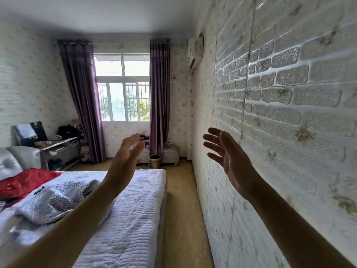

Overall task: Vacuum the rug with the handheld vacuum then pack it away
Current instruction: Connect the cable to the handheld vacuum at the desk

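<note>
Both hands empty and spread, left hand point(123, 161) over the bed's point(135, 209) far edge, right hand point(229, 161) beside the brick-pattern wall point(289, 93); vacuum and rug nowhere in view (likely rigid, fairly light; best taken by its handle)

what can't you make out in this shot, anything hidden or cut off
- Handheld vacuum and rug: neither appears in the head view; the bed hides the floor on its far side.
- Left hand and right hand: open and empty, forearms cut off by the bottom edge.
- Desk items: too small to identify.
- Small bin: contents hidden by its rim.
</note>
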A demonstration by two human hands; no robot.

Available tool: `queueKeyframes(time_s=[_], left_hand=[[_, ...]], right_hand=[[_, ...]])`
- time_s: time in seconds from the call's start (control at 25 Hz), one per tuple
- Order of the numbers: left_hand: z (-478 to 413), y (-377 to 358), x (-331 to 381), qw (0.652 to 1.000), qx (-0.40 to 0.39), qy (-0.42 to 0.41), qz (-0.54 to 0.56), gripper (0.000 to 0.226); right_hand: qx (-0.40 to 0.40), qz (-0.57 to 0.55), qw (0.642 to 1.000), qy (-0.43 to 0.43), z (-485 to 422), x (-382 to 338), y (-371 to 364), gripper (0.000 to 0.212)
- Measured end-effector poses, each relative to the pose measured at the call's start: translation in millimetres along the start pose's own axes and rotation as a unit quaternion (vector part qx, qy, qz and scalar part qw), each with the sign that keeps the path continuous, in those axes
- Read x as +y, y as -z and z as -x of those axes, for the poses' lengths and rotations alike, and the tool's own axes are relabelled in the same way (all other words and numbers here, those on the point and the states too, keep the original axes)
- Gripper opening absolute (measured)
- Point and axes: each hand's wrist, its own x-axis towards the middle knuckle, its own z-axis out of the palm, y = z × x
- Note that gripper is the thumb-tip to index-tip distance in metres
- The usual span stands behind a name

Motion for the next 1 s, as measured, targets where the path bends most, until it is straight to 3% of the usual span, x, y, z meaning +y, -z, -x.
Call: queueKeyframes(time_s=[0.16,0.28,0.4,0.52,0.6,0.8,1.0], left_hand=[[-58,-34,-44,0.999,-0.021,0.018,0.027,0.099],[-110,-47,-91,0.999,-0.025,0.018,0.014,0.1],[-171,-49,-142,0.999,-0.022,0.036,0.026,0.094],[-229,-58,-183,0.995,-0.012,0.061,0.073,0.061],[-257,-69,-202,0.993,-0.007,0.073,0.089,0.052],[-336,-106,-270,0.992,0.011,0.085,0.096,0.069],[-422,-162,-359,0.99,0.013,0.092,0.107,0.068]], right_hand=[[-0.002,-0.021,0.999,-0.03,-63,52,6,0.089],[0.012,-0.038,0.999,-0.025,-125,97,5,0.101],[0.01,-0.048,0.998,-0.026,-194,146,2,0.1],[0.02,-0.064,0.997,-0.036,-255,186,5,0.103],[0.024,-0.076,0.996,-0.04,-285,206,8,0.103],[0.018,-0.074,0.997,-0.033,-371,274,22,0.098],[0.014,-0.08,0.996,-0.033,-468,371,42,0.098]])
